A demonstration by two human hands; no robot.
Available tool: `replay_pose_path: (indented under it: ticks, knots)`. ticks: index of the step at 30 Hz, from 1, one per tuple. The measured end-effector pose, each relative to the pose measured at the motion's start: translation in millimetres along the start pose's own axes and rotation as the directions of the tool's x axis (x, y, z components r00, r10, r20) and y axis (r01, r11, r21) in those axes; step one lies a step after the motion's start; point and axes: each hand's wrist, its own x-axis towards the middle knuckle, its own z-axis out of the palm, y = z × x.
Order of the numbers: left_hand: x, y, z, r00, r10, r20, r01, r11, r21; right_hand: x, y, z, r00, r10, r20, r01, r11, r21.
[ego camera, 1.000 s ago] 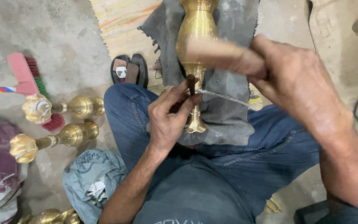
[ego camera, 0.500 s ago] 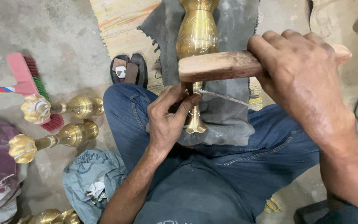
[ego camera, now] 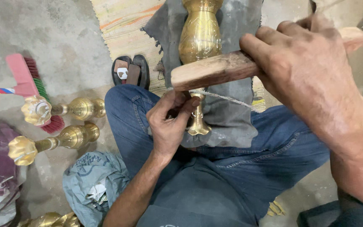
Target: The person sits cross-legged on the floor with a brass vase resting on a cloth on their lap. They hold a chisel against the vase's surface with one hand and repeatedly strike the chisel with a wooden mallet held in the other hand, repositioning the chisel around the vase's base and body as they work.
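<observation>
Item: tall engraved brass vase (ego camera: 200, 35), laid lengthwise on a dark grey cloth (ego camera: 232, 109) across the lap of a seated person in blue jeans (ego camera: 248, 168); its flared end points toward the body.

Left hand (ego camera: 169, 126): fingers closed around a small dark tool, apparently a punch, set against the narrow stem; the tip is hidden by the fingers.

Right hand (ego camera: 307, 71): fingers wrapped tight on a brown wooden mallet (ego camera: 215, 71), held just above the left hand.

Progress: engraving is visible on the vase's belly; work at the stem is judged to be in hand, its extent not discernible.

Nearby, on the concrete floor (ego camera: 43, 33): two flower-topped brass pieces (ego camera: 57, 110) lying side by side, a pink-backed brush (ego camera: 28, 77), a pair of black sandals (ego camera: 132, 71), a striped woven mat (ego camera: 127, 21).
</observation>
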Motion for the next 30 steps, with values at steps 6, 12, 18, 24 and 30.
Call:
replay_pose_path:
  ticks: [6,12,18,24,30]
  knots:
    - [4,-3,2,0.999,-0.045,-0.004,0.045,0.999,-0.026,9,1,-6,0.993,0.060,0.098,-0.054,0.997,-0.062]
    - [3,-3,4,0.998,-0.057,-0.032,0.057,0.998,-0.005,11,-3,-5,0.994,0.069,0.080,-0.067,0.997,-0.032]
    - [0,6,2,0.999,0.044,0.002,-0.044,0.999,0.031,-3,-5,-3,0.999,0.044,-0.025,-0.044,0.999,-0.007]
    - [9,17,1,0.988,0.090,0.129,-0.116,0.971,0.211,-16,-5,4,0.992,0.079,-0.101,-0.068,0.991,0.114]
    - [13,25,-3,0.979,0.072,0.190,-0.105,0.980,0.168,-22,-2,6,0.974,0.216,-0.064,-0.196,0.953,0.230]
